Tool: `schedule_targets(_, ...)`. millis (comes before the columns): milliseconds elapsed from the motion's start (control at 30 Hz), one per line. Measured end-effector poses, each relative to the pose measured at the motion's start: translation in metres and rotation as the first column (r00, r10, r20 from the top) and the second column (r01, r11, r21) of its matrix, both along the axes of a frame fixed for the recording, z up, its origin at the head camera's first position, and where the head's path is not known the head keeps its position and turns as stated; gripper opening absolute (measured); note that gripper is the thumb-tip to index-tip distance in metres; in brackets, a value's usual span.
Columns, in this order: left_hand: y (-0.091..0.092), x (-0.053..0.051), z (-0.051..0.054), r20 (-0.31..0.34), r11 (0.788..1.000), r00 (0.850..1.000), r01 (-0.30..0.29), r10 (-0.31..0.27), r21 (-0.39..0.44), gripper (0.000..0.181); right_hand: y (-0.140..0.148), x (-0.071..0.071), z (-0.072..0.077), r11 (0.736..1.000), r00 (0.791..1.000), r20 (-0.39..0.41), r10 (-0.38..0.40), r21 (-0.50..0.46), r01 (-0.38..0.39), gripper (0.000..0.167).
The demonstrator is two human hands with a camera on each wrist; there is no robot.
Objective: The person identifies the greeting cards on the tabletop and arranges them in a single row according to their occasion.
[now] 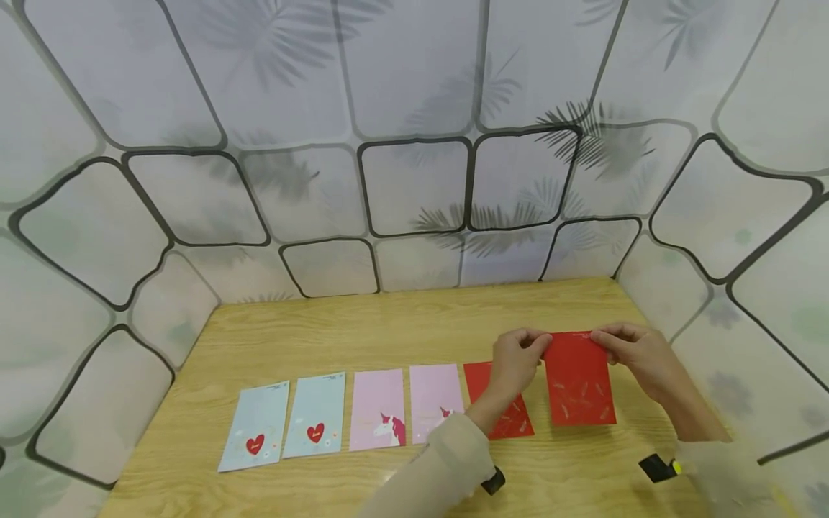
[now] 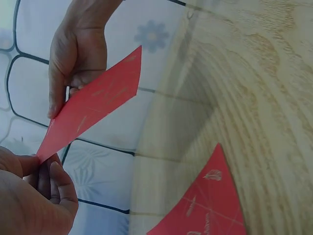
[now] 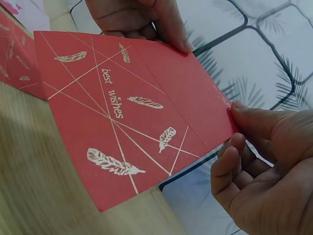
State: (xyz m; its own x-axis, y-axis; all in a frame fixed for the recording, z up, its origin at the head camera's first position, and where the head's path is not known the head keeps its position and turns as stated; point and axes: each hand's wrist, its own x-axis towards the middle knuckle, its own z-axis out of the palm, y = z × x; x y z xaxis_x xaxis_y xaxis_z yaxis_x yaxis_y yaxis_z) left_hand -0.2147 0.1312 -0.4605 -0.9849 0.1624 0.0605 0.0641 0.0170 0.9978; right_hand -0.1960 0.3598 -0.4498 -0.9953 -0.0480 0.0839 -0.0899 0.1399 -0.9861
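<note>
A red greeting card point(image 1: 578, 381) with feather drawings and the words "best wishes" is held up over the right part of the table. My left hand point(image 1: 516, 360) pinches its upper left corner between thumb and fingers. At the upper right corner, my right hand point(image 1: 637, 356) pinches it the same way. The right wrist view shows the card point(image 3: 117, 112) tilted, its printed face towards the camera. Under my left forearm lies a second red card point(image 1: 512, 421), partly hidden by that arm.
Left of the red cards, two pink unicorn cards point(image 1: 377, 403) and two light blue heart cards point(image 1: 315, 410) lie in a row on the wooden table point(image 1: 363, 331). Patterned fabric walls point(image 1: 414, 187) stand at the back and both sides.
</note>
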Motion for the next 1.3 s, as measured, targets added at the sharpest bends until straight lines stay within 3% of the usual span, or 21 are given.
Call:
schedule_targets(200, 0.004, 0.000, -0.011, 0.019, 0.999, 1.000, -0.021, 0.021, -0.031, 0.011, 0.002, 0.000, -0.012, 0.999, 0.999, 0.029, -0.023, 0.030, 0.022, 0.012)
schedule_targets(467, 0.006, -0.001, -0.025, 0.063, 0.996, 0.997, -0.048, 0.053, -0.077, 0.009, 0.002, -0.005, -0.024, 0.983, 0.993, 0.086, -0.077, 0.171, 0.062, 0.023)
schedule_targets(733, 0.005, -0.009, -0.035, 0.045, 0.983, 0.996, -0.070, 0.079, -0.168, 0.009, -0.001, -0.014, -0.042, 0.974, 0.990, 0.109, -0.094, 0.216, 0.069, 0.040)
schedule_targets(867, 0.002, -0.011, -0.038, 0.028, 0.972, 0.998, -0.053, 0.061, -0.230, 0.010, -0.005, -0.017, -0.047, 0.966, 0.989, 0.105, -0.101, 0.247, 0.073, 0.043)
schedule_targets(1000, 0.000, -0.014, -0.039, 0.001, 0.936, 0.999, -0.033, 0.036, -0.351, 0.011, -0.007, -0.018, -0.050, 0.960, 0.989, 0.102, -0.108, 0.269, 0.078, 0.043)
schedule_targets(1200, -0.001, -0.025, -0.045, -0.060, 0.835, 0.998, -0.052, 0.022, -0.548, 0.011, -0.009, -0.019, -0.055, 0.948, 0.992, 0.079, -0.099, 0.309, 0.070, 0.039)
schedule_targets(1300, -0.001, -0.029, -0.047, -0.084, 0.797, 0.996, -0.052, 0.002, -0.601, 0.011, -0.011, -0.021, -0.059, 0.941, 0.992, 0.079, -0.103, 0.332, 0.071, 0.038)
